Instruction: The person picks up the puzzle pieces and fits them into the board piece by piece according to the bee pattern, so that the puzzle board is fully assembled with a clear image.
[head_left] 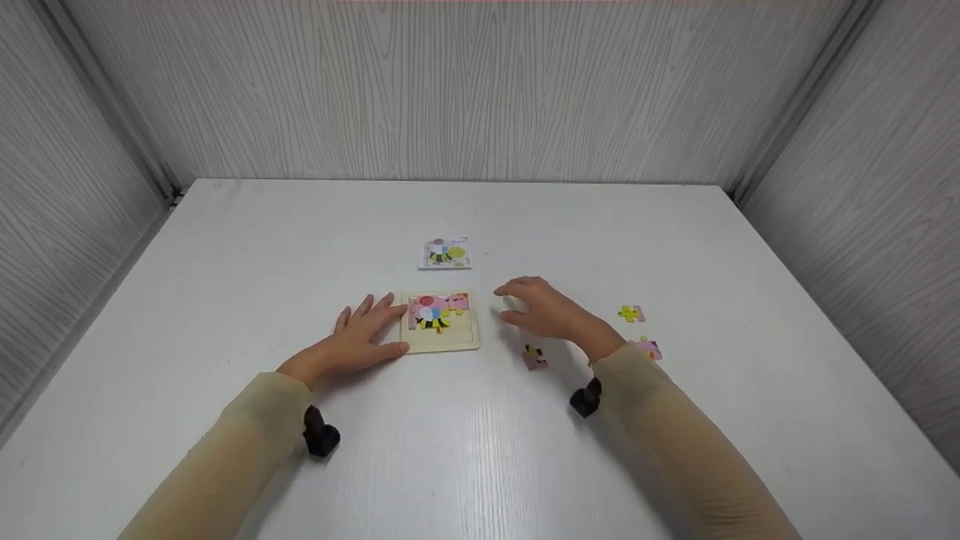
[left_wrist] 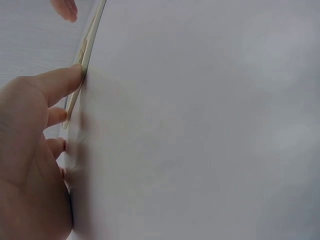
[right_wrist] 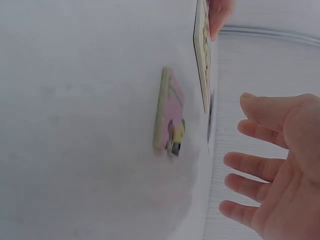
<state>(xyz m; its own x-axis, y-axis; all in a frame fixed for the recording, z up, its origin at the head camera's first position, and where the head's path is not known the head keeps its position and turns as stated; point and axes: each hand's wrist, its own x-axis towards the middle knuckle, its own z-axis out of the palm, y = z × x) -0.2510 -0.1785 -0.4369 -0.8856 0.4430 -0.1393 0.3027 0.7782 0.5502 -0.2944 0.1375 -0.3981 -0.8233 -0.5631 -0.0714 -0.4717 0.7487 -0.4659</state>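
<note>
Along the left edge of the wooden tray, the left grip lies spread, clasping nothing; its fingertips touch the rim, likely to steady it. Just right of the tray hovers the right grip, empty and relaxed. Fitted bee pieces occupy the tray's upper part. One loose piece lies near the right grip, two more pieces past the sleeve, probably for easy reach. Beyond, a picture card faces up, presumably for reference.
</note>
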